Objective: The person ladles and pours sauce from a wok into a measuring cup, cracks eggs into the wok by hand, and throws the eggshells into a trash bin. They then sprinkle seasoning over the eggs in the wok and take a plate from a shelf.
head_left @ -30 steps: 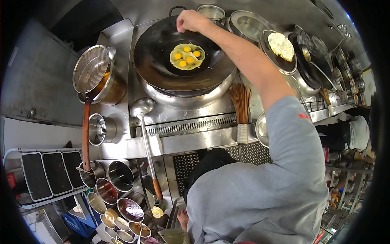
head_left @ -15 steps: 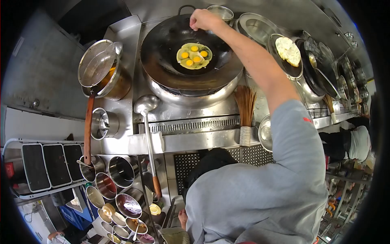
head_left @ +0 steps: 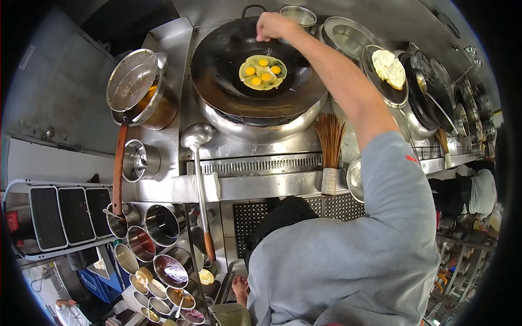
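My right hand (head_left: pixel 270 27) hangs over the far part of a black wok (head_left: pixel 217 87), fingertips pinched together; whatever they may hold is too small to make out. Below it, several eggs (head_left: pixel 263 72) with whole yellow yolks lie joined in the middle of the wok, their whites partly set. My left hand (head_left: pixel 240 287) is low beside my body, partly covered by the grey shirt. Its fingers look loosely bent and apart, with nothing visible in them. The nearest things to it are the pans and bowls at the lower left.
A ladle (head_left: pixel 198 136) leans left of the wok, beside a strainer (head_left: pixel 130 81) over a pot. A bamboo brush (head_left: pixel 329 146) stands at the front right. Cooked eggs (head_left: pixel 389 69) rest on a strainer to the right. Several seasoning bowls (head_left: pixel 172 271) fill the lower left.
The view has shifted slightly. My right hand stays pinched over the wok, and my left hand shows a little more beside my body.
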A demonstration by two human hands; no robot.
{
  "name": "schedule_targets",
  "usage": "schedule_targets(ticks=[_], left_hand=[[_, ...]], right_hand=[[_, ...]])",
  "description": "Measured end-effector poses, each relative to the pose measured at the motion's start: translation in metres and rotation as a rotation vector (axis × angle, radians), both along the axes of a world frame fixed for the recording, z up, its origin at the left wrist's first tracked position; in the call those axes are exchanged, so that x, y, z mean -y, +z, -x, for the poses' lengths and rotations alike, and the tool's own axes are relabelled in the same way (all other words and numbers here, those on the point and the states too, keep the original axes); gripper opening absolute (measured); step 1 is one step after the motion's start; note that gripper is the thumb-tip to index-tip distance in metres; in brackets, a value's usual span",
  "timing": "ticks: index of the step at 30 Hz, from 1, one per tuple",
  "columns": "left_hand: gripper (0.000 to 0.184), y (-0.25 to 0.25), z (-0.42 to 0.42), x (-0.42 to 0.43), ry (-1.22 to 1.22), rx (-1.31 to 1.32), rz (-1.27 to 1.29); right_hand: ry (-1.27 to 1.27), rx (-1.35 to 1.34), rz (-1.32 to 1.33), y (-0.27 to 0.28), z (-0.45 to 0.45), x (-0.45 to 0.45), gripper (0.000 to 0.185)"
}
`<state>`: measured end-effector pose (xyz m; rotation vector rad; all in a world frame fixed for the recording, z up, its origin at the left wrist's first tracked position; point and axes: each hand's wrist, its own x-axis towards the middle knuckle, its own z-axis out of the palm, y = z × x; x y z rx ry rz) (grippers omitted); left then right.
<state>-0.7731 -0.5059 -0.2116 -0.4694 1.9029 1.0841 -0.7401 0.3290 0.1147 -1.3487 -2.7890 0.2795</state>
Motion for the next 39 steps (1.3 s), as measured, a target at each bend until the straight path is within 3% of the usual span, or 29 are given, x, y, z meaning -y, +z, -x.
schedule_targets(ticks=[2, 5, 7, 12, 14, 19, 24, 29, 32, 34, 35, 36, 37, 38, 39], left_hand=[[0.008, -0.024, 0.003, 0.021, 0.028, 0.096, -0.021], [0.009, -0.06, 0.003, 0.059, 0.042, 0.226, -0.059], [0.01, -0.062, 0.004, 0.059, 0.05, 0.245, -0.041], [0.008, -0.036, -0.003, 0.037, 0.08, 0.122, -0.035], [0.006, -0.018, -0.005, 0.02, 0.021, 0.047, -0.021], [0.003, -0.019, 0.0, 0.016, 0.015, 0.067, -0.028], [0.005, -0.012, 0.004, 0.014, -0.092, 0.053, -0.009], [0.005, 0.002, 0.004, 0.012, -0.062, 0.006, -0.013], [0.004, 0.011, 0.004, 0.017, -0.176, -0.045, 0.058], [0.007, 0.015, 0.013, 0.024, -0.265, 0.094, -0.049], [0.01, 0.033, 0.018, 0.012, -0.363, 0.091, -0.071], [0.014, 0.059, 0.023, -0.007, -0.458, 0.084, -0.094], [0.018, 0.091, 0.027, -0.033, -0.684, 0.056, -0.002], [0.02, 0.106, 0.034, -0.045, -0.742, 0.005, -0.01], [0.023, 0.122, 0.042, -0.058, -0.799, -0.048, -0.016]], right_hand=[[0.14, -0.213, -0.025, -0.009, 0.01, -0.001, 0.016], [0.057, -0.251, -0.083, -0.016, 0.017, -0.004, 0.014], [-0.036, -0.277, -0.09, -0.01, 0.016, -0.004, 0.014], [0.055, -0.247, 0.033, -0.009, -0.001, -0.005, 0.014], [0.199, -0.239, 0.311, -0.004, -0.006, 0.002, 0.01], [0.031, -0.133, 0.084, -0.012, -0.015, -0.009, 0.014], [-0.022, -0.385, -0.044, -0.012, -0.005, -0.004, 0.01], [-0.002, -0.403, -0.152, -0.038, -0.004, -0.012, 0.012], [0.01, -0.484, -0.181, -0.022, -0.008, -0.008, 0.017], [0.002, -0.774, -0.365, -0.002, -0.017, 0.021, 0.019], [-0.044, -0.921, -0.276, -0.001, -0.022, 0.036, 0.021], [-0.087, -1.0, -0.257, -0.015, -0.023, 0.045, 0.017], [0.091, -1.047, -0.343, -0.059, -0.02, 0.029, 0.01], [0.425, -0.448, -0.501, -0.112, -0.027, -0.009, 0.011], [0.317, -0.349, -0.264, -0.134, -0.041, -0.001, 0.015]])
